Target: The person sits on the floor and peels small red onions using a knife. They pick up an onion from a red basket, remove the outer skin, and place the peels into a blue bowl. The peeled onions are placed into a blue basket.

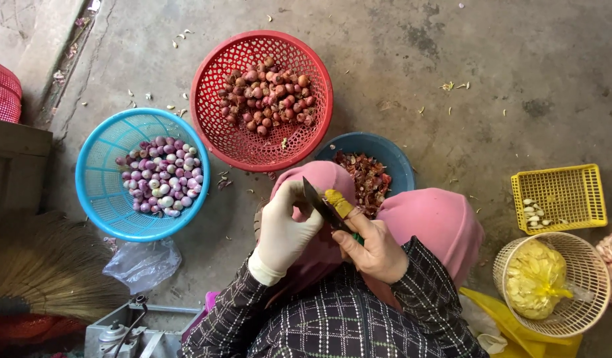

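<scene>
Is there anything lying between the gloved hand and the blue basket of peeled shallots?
Nothing visible. Between the white-gloved left hand and the round blue plastic basket of peeled purple shallots lies only bare concrete floor with a few skin scraps.

Backyard work floor: concrete [491, 79], baskets [261, 99]

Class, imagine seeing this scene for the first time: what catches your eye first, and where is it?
The red basket of unpeeled shallots at top centre stands out, with the blue basket of peeled shallots to its left. Below them, the gloved left hand and bare right hand meet around a knife over pink-clad knees.
</scene>
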